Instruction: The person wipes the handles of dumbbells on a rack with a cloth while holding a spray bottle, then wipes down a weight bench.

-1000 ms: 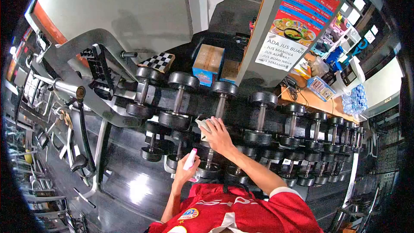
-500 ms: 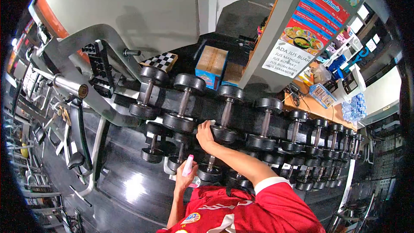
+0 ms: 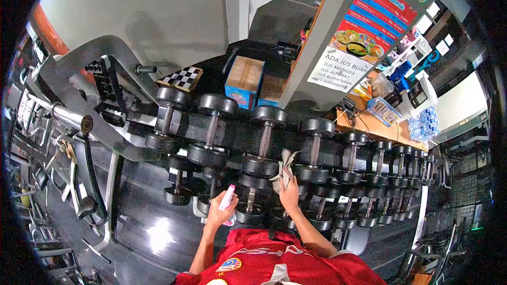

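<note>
Your left hand (image 3: 218, 213) is gripping the pink-tipped bottle (image 3: 226, 199), presumably leaving your right hand (image 3: 289, 196) free for the bunched cloth (image 3: 285, 168) it is holding beside an upper-row dumbbell (image 3: 260, 166).

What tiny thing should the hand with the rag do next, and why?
Probably slide the rag left onto the near head of the upper-row dumbbell beside it. The right hand already holds the rag between that head and the next dumbbell's, while the left hand holds the spray bottle off to the side.
</note>
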A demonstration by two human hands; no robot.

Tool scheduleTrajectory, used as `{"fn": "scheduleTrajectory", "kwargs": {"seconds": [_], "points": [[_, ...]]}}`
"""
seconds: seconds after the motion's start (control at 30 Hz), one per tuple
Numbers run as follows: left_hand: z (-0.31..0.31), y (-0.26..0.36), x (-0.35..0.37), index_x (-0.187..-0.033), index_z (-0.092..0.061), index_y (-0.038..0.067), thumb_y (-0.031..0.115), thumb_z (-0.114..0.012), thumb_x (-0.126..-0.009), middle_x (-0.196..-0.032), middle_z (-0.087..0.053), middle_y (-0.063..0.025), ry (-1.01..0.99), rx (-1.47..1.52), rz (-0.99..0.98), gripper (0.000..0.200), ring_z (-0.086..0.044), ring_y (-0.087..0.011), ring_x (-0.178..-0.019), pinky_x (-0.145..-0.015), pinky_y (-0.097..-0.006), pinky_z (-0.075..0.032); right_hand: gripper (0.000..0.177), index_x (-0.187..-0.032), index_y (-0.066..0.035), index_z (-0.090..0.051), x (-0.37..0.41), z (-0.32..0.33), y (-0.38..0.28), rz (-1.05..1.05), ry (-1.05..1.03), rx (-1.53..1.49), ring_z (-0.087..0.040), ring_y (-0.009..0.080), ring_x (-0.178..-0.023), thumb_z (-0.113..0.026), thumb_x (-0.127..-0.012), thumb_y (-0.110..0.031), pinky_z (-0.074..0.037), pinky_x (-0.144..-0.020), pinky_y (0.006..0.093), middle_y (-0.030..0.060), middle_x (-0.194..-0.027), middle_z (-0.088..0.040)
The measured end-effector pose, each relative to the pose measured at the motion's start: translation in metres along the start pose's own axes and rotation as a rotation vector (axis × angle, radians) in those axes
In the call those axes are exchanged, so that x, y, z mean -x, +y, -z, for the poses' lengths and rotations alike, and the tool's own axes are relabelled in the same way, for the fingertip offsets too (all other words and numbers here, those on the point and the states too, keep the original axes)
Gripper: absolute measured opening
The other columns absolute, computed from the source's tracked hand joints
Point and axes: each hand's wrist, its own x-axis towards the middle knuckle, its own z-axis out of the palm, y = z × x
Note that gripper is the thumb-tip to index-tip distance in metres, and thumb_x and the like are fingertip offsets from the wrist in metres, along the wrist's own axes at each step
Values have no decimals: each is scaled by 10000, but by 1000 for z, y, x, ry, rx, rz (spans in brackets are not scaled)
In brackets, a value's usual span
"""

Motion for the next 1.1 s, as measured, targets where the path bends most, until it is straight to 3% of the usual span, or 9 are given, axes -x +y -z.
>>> {"fn": "scheduleTrajectory", "kwargs": {"seconds": [0.17, 0.27, 0.3, 0.37, 0.5, 0.6, 0.83, 0.9, 1.1], "points": [[-4, -3, -1, -940, -598, 10, 107, -650, -834, -741, -610, -29, -46, 16, 16, 153, -590, -100, -548, -502, -253, -478, 335, -1240, -112, -529, -7, -1, 7, -60, -100, -133, -526, 429, -1086, -520, -909, -163, -462, -845, 459, 207, -1211, -525], [-8, 1, 5, -947, -598, 11, 90, -653, -827, -748, -608, -28, 7, 76, 16, 154, -586, -97, -555, -508, -253, -478, 475, -1202, -139, -573, -13, 7, -33, 271, 20, -185, -510, 353, -1107, -603, -752, 11, -420, -924, 413, 157, -1154, -546], [-10, -1, 6, -947, -598, 11, 90, -653, -827, -748, -608, -28, 14, 75, 16, 154, -586, -97, -555, -508, -253, -478, 479, -1185, -155, -587, -16, 2, -41, 425, 23, 71, -489, 332, -1134, -614, -727, -17, -374, -978, 443, 126, -1175, -546], [-13, -8, 9, -932, -619, 22, 134, -662, -819, -679, -619, -40, 68, 87, -1, 165, -593, -106, -554, -521, -268, -477, 402, -1146, -158, -615, -29, 1, -82, 729, -66, 306, -487, 318, -1136, -625, -750, -94, -320, -1024, 482, 111, -1192, -544], [-16, -6, 16, -930, -619, 19, 129, -661, -817, -682, -622, -41, 76, 85, 20, 163, -595, -105, -557, -526, -270, -480, 295, -1078, -145, -648, -48, -46, -97, 932, -87, 391, -484, 298, -1134, -598, -790, -179, -288, -1054, 483, 99, -1175, -545], [-15, -7, 19, -929, -619, 15, 128, -660, -816, -685, -625, -42, 83, 44, 0, 165, -599, -106, -559, -532, -275, -483, 239, -1017, -124, -663, -60, -59, -109, 1052, -334, 673, -486, 287, -1115, -542, -839, -229, -261, -1078, 474, 89, -1100, -550], [-28, 9, 19, -954, -591, 0, 75, -647, -824, -781, -612, -42, 60, 8, 2, 160, -584, -98, -574, -509, -258, -479, 371, -1119, -128, -623, -51, -18, -63, 1036, -225, 193, -457, 313, -1188, -627, -750, -80, -324, -1077, 441, 121, -1210, -521], [-32, 9, 22, -952, -590, 0, 73, -645, -824, -788, -613, -46, 48, -10, -12, 157, -587, -99, -576, -511, -259, -481, 556, -1208, -163, -584, -35, 6, -38, 799, -275, -19, -435, 334, -1233, -619, -691, 39, -371, -1054, 421, 141, -1290, -479], [-49, 20, 37, -955, -614, 29, 116, -653, -831, -726, -620, -17, 13, 29, 27, 157, -569, -77, -566, -523, -244, -458, 637, -1257, -208, -555, 0, -20, 21, 349, -91, -185, -432, 369, -1236, -521, -712, 119, -415, -1015, 401, 169, -1336, -439]]}}
